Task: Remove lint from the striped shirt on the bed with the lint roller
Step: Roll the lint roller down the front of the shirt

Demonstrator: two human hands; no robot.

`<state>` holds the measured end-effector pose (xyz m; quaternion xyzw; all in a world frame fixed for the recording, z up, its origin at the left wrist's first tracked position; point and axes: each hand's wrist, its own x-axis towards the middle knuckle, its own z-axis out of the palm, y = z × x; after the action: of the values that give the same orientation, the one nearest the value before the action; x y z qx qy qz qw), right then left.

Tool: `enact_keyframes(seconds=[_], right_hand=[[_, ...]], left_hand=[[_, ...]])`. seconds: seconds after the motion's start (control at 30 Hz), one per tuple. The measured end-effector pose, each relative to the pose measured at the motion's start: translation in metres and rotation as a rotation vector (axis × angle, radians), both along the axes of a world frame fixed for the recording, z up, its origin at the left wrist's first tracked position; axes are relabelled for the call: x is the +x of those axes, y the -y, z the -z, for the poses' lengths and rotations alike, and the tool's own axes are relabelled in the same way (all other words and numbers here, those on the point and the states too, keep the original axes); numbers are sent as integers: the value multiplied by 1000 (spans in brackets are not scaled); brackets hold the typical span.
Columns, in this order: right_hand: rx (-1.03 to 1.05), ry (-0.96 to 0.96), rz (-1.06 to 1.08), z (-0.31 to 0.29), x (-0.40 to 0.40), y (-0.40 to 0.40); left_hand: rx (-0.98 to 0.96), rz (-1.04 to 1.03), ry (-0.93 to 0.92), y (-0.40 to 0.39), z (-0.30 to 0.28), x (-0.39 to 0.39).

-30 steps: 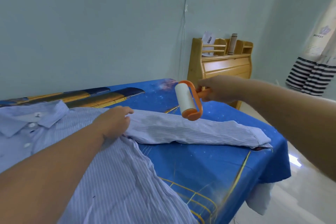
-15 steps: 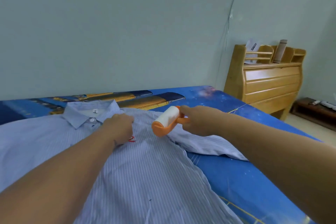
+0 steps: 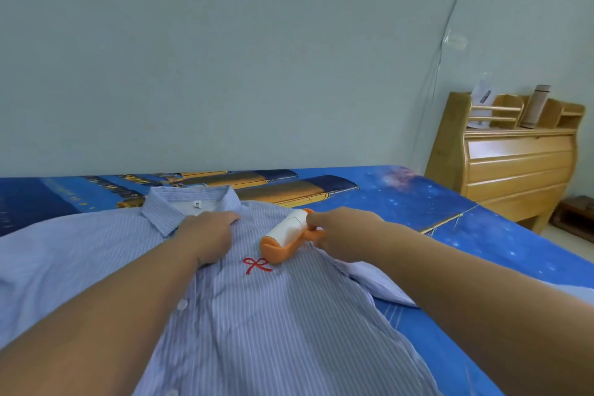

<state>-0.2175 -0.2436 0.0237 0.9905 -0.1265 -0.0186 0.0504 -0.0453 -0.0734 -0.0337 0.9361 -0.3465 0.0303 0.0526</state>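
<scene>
nearest, two bare forearms reach in from the bottom corners over the striped shirt [image 3: 257,325], which lies front up and spread flat on the bed [image 3: 482,254], its hem end toward the camera and its collar at the far end. the bed cover is blue with a starry print and yellow lines. a white button sits on the placket just beside the left forearm. further in, a small red bow [image 3: 256,265] is stitched on the chest. the left hand [image 3: 207,238] lies palm down on the cloth just left of the bow, fingers loosely curled and pressing the fabric below the collar, holding nothing. the right hand [image 3: 342,236] is closed around the orange handle of the lint roller [image 3: 287,235]. the roller's white drum lies on the chest just right of and beyond the bow, angled from near left to far right, its orange end cap closest to the bow. the shirt's right-side sleeve runs off to the right beneath the right forearm. beyond the hands the collar [image 3: 189,206] lies open with a small white label inside. at the far right a wooden headboard [image 3: 514,164] with shelves stands against the pale wall, a cylindrical flask [image 3: 536,105] upright on it.
</scene>
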Motion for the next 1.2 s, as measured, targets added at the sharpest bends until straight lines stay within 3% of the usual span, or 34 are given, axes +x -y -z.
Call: enact_keyframes(seconds=[0.27, 0.43, 0.7, 0.87, 1.03, 1.2], right_hand=[[66, -4, -25, 3, 47, -20], [93, -27, -49, 1, 68, -32], [69, -55, -48, 5, 88, -41], [79, -74, -57, 4, 87, -41], [109, -68, -51, 2, 62, -25], [92, -120, -31, -2, 23, -3]], left_hand=[[-154, 6, -336, -8, -14, 26], [-123, 27, -364, -7, -18, 32], [-301, 60, -399, -5, -22, 31], [-400, -18, -526, -2, -18, 32], [-357, 0, -510, -3, -11, 32], [59, 21, -220, -6, -7, 20]])
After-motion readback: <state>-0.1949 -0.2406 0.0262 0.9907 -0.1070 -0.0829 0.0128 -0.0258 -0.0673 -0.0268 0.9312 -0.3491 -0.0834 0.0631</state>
